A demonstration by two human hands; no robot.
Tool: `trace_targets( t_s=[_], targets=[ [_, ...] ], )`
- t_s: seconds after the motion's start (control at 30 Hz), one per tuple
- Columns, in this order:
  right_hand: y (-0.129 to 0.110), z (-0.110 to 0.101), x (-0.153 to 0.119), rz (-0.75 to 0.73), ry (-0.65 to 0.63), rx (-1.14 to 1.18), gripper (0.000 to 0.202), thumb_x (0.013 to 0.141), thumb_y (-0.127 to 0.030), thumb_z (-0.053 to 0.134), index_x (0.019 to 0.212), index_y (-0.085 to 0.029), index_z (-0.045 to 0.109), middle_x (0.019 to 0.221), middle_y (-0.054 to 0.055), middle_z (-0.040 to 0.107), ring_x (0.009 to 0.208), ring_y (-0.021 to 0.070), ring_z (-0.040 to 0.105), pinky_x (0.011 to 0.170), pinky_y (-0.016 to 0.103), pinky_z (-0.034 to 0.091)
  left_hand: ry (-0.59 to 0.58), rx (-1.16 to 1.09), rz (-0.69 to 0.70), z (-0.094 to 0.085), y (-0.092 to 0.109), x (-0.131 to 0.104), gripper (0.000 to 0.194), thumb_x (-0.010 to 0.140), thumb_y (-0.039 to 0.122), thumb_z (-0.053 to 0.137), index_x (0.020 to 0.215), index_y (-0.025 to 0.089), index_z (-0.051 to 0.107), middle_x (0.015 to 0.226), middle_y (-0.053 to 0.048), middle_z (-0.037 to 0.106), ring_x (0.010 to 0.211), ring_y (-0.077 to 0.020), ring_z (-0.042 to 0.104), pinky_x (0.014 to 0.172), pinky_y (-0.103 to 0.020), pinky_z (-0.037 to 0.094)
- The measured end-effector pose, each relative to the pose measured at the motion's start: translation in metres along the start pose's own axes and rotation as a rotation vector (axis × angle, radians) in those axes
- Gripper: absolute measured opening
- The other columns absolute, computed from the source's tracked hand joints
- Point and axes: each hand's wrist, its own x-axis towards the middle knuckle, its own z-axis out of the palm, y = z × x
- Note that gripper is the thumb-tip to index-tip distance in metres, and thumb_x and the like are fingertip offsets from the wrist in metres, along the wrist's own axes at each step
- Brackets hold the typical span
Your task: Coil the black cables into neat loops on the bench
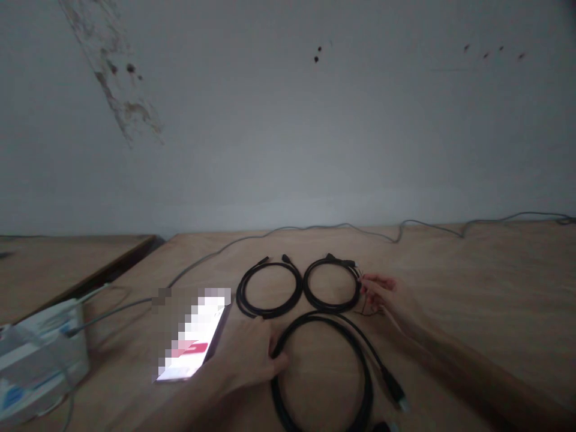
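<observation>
Nearest me lies a large coil of black cable [366,360], with a plug [393,387] at its loose end. My left hand [249,354] is closed on this coil's left side, thumb over the cable. Behind it, two smaller black cable coils lie side by side, a left coil [238,294] and a right coil [306,288], their plugs toward the wall. Beside the right coil's edge, my right hand [382,294] pinches a thin dark twist tie [365,313]; its ends show above and below the fingers. Whether these fingers also touch the coil, I cannot tell.
A lit phone [198,348], partly pixelated, lies left of my left hand. At far left stands a white box-like item [49,348] with a grey cable [202,259] running from it along the table's back. A wall [288,150] rises behind the wooden table [495,288].
</observation>
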Motion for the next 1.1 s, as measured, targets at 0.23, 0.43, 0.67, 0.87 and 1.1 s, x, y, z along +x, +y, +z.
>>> trace_targets(
  t_s=[0.23,0.43,0.67,0.87,1.1],
  targets=[
    [0.016,0.026,-0.009,-0.030,-0.056,0.043,0.045,0.078,-0.061,0.075,0.095,-0.021,0.067,0.055,-0.003,0.060,0.046,0.0140,0.055,0.042,0.024,0.040,0.125,-0.106,0.109,-0.003,0.015,0.011,0.030,0.088,0.052,0.057,0.095,0.022,0.061,0.088,-0.003,0.069,0.075,-0.0231,0.062,0.061,-0.030,0.034],
    [0.018,0.036,-0.008,-0.192,-0.099,-0.006,0.037,0.089,-0.055,0.067,0.105,-0.022,0.059,0.059,-0.006,0.055,0.047,0.0116,0.051,0.043,0.021,0.037,0.244,-0.151,0.271,0.015,0.020,0.034,0.018,0.087,0.035,0.062,0.099,0.022,0.062,0.104,-0.004,0.067,0.091,-0.0245,0.064,0.076,-0.032,0.044],
    [0.026,0.031,0.002,-0.280,-0.068,-0.020,0.034,0.090,-0.047,0.069,0.111,-0.024,0.056,0.064,-0.008,0.050,0.051,0.0110,0.045,0.046,0.021,0.034,0.262,-0.184,0.288,0.026,0.019,0.047,0.012,0.089,0.029,0.061,0.099,0.022,0.062,0.106,-0.005,0.068,0.094,-0.0240,0.064,0.079,-0.032,0.046],
    [0.029,0.025,0.007,-0.284,-0.057,-0.086,0.026,0.089,-0.046,0.070,0.096,-0.022,0.064,0.073,-0.001,0.062,0.065,0.0159,0.060,0.057,0.026,0.045,0.215,-0.131,0.220,0.024,0.016,0.042,0.014,0.098,0.031,0.052,0.094,0.020,0.059,0.101,-0.007,0.068,0.088,-0.0242,0.064,0.076,-0.034,0.045],
    [0.029,0.025,0.006,-0.221,-0.066,-0.117,0.047,0.084,-0.049,0.076,0.120,-0.022,0.069,0.079,0.003,0.073,0.064,0.0182,0.065,0.056,0.028,0.047,0.173,-0.176,0.119,0.016,0.012,0.028,0.014,0.096,0.032,0.053,0.094,0.020,0.060,0.098,-0.006,0.069,0.085,-0.0244,0.065,0.070,-0.032,0.043]
  ],
)
